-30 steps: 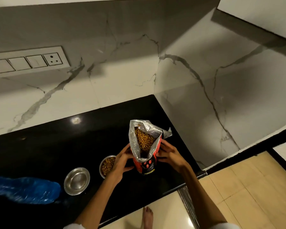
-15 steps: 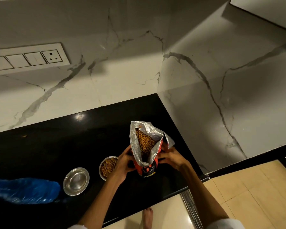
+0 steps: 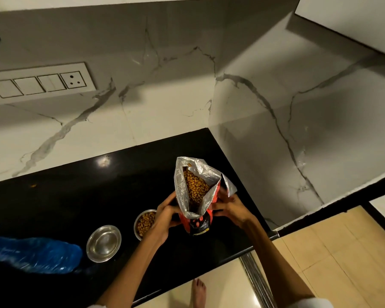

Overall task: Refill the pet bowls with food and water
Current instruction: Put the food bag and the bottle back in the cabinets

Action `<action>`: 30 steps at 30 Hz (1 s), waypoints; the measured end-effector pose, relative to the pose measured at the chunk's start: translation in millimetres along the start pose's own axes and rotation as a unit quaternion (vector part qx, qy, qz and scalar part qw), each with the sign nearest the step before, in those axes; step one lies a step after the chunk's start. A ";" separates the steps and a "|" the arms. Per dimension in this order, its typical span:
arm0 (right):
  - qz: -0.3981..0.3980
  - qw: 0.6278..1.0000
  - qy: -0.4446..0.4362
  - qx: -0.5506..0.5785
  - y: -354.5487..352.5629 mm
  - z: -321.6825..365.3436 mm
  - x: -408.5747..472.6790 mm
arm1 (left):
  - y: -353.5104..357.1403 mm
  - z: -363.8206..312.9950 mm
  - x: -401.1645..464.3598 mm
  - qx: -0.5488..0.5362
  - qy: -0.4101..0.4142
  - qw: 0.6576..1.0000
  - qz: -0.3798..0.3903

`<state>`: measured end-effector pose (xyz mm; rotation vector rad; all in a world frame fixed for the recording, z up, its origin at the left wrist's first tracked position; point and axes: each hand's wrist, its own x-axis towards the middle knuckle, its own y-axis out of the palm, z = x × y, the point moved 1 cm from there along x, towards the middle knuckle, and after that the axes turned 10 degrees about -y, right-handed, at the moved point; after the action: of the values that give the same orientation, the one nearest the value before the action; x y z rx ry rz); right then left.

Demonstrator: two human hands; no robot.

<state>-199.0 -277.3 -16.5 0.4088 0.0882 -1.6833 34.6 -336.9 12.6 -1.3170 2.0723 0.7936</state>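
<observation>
Foil-lined food bag (image 3: 196,196) stands open on the black bench (image 3: 76,196), clasped on both sides.

The left hand (image 3: 165,218) and right hand (image 3: 231,210) each have a closed grip on the bag's lower body. It looks soft, crinkly and bottom-heavy (kibble shows inside), so holding low seems wise. The filled bowl (image 3: 145,223) sits just left of it, the empty bowl (image 3: 103,242) and blue bottle (image 3: 31,255) farther left. The wall corner crowds the right; the bench edge is near.
</observation>
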 end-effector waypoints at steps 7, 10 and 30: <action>-0.027 0.998 -0.043 -0.029 16.6 38.4 -25.5 | -3.6 -23.2 -28.2 0.028 0.049 0.998 0.019; -0.049 0.996 -0.071 -0.031 26.3 60.0 -37.2 | -4.2 -40.1 -47.5 0.042 0.072 0.996 0.029; -0.052 0.972 -0.225 -0.045 108.1 242.9 -135.7 | 2.8 -173.3 -211.9 0.094 0.188 0.975 0.075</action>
<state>-133.1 -237.0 271.8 -0.0525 -0.1502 -1.8307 85.6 -336.4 281.6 -1.2922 2.4981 0.4143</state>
